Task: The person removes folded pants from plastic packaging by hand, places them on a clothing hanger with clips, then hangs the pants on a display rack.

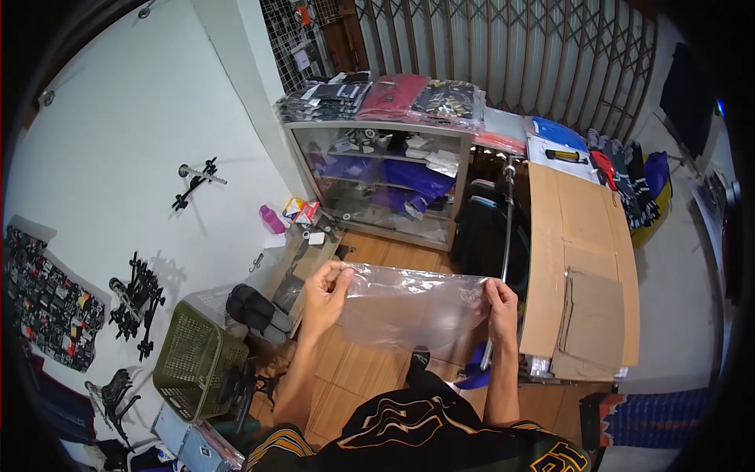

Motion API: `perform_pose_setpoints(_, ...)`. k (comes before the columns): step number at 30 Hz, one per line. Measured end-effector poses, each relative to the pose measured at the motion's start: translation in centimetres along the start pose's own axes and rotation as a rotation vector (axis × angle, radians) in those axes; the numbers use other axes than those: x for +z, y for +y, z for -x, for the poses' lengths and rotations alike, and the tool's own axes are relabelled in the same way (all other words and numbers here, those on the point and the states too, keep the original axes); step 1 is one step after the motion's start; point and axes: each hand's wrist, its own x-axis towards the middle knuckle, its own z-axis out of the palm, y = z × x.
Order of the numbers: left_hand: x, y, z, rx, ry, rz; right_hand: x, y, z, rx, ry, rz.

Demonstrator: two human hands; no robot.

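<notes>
A clear plastic bag [413,307] is stretched out flat in front of my body, see-through and wrinkled along its upper edge. My left hand [328,287] pinches its upper left corner between thumb and fingers. At the opposite corner, my right hand [501,297] grips the plastic the same way. Both forearms reach forward, and the wooden floor shows through the film. Nothing lies inside the bag that I can see.
A glass cabinet [377,181] with packed clothes on top [393,96] stands ahead. Brown cardboard [586,259] covers a surface at right, beside a metal rail [508,212]. A green basket [187,362] and dark slippers [258,311] are at left.
</notes>
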Motion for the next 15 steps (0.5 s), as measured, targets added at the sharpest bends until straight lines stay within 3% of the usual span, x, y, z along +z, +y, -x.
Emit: perform_pose_setpoints(15,7.2,-10.4,-16.6,0.026,-0.071,-0.015,-3.7,-0.2,-15.9,-0.038,0.156,0.127)
